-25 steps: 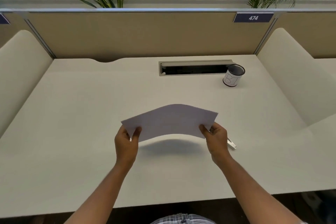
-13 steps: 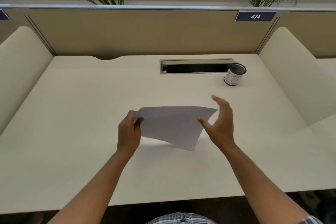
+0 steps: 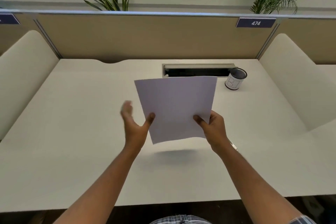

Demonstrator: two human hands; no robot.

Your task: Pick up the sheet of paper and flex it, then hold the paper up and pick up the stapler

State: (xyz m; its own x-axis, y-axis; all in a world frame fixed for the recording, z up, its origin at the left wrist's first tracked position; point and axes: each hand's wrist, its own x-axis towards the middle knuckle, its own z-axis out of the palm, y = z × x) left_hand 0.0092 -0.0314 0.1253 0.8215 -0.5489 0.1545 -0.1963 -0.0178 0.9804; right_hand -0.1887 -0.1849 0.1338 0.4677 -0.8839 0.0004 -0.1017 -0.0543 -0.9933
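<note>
A blank white sheet of paper point(image 3: 177, 108) hangs in the air above the white desk point(image 3: 76, 132), turned upright with its long side running away from me. My right hand point(image 3: 213, 127) pinches its lower right corner, thumb on the top face. My left hand point(image 3: 135, 123) is at the sheet's left edge with its fingers spread and blurred off to the left; only the thumb tip touches the paper.
A mesh pen cup point(image 3: 235, 78) with a white label stands at the back right beside a cable slot point(image 3: 197, 70) in the desk. A small pen-like object point(image 3: 234, 146) pokes out under my right wrist. Padded dividers flank the desk on both sides.
The sheet has turned from wide to upright and risen. My right hand, open half a second ago, now pinches it; my left hand has let go of its grip and opened.
</note>
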